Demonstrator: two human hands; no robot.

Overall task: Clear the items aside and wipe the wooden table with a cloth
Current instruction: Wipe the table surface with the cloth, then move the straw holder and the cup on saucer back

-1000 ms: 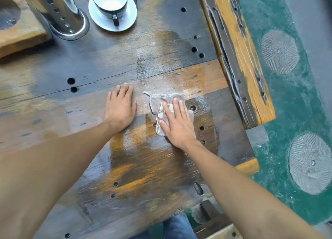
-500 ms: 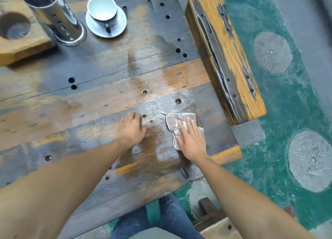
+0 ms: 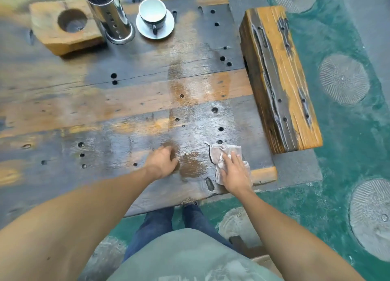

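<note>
The wooden table [image 3: 126, 103] is dark, worn and full of small holes, with a wet streak running down its middle. A crumpled grey cloth [image 3: 219, 156] lies near the table's front right corner. My right hand [image 3: 234, 171] presses flat on the cloth, fingers spread over it. My left hand [image 3: 163, 160] rests on the bare wood just left of a damp patch, fingers curled under, holding nothing. At the far edge stand a white cup on a saucer [image 3: 155, 19], a perforated steel cylinder [image 3: 111, 16] and a wooden block with a round hollow [image 3: 63, 27].
A thick wooden bench beam [image 3: 280, 78] runs along the table's right side. Beyond it is a green floor with round patterned discs [image 3: 344, 78]. The table's front edge is close to my legs [image 3: 168, 219].
Both hands and the cloth have slid toward me, from mid-table to the front right corner, leaving a wet streak behind. The left hand's fingers have curled in. The view has pulled back.
</note>
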